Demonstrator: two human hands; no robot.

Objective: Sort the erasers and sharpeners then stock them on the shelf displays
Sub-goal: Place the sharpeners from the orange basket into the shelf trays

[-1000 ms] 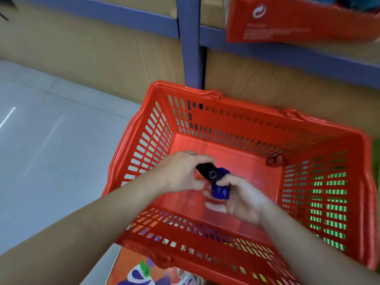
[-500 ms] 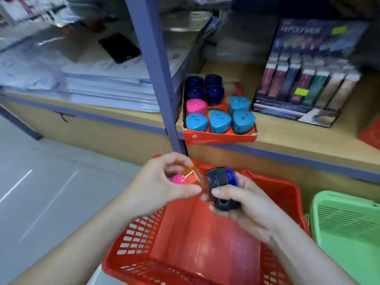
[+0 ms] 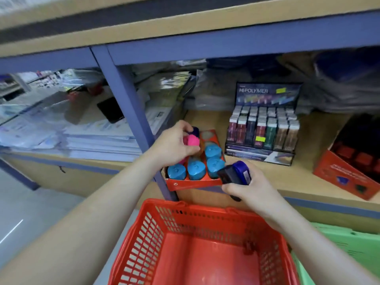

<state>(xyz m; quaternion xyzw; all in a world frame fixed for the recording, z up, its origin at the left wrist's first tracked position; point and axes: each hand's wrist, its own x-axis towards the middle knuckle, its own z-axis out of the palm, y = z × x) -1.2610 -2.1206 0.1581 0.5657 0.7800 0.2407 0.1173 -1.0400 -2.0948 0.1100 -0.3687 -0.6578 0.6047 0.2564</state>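
An orange display tray (image 3: 193,183) sits on the shelf edge, holding several light blue sharpeners (image 3: 196,170) with empty holes at its back right. My left hand (image 3: 174,146) reaches over the tray and grips a pink sharpener (image 3: 192,140) above it. My right hand (image 3: 249,187) is just right of the tray, holding dark blue and black sharpeners (image 3: 236,173) in its fingers. An eraser display box (image 3: 262,128) labelled HI POLYMER stands further right on the same shelf.
A red plastic basket (image 3: 141,239) sits below my hands in front of the shelf. A green basket (image 3: 353,245) is to its right. A blue shelf post (image 3: 131,112) rises left of the tray. Paper stacks (image 3: 86,138) fill the left bay; a red box (image 3: 347,177) stands right.
My view rose from the basket to the shelf. My left hand carried the pink sharpener up over the tray. My right hand lifted with the dark sharpeners to the tray's right.
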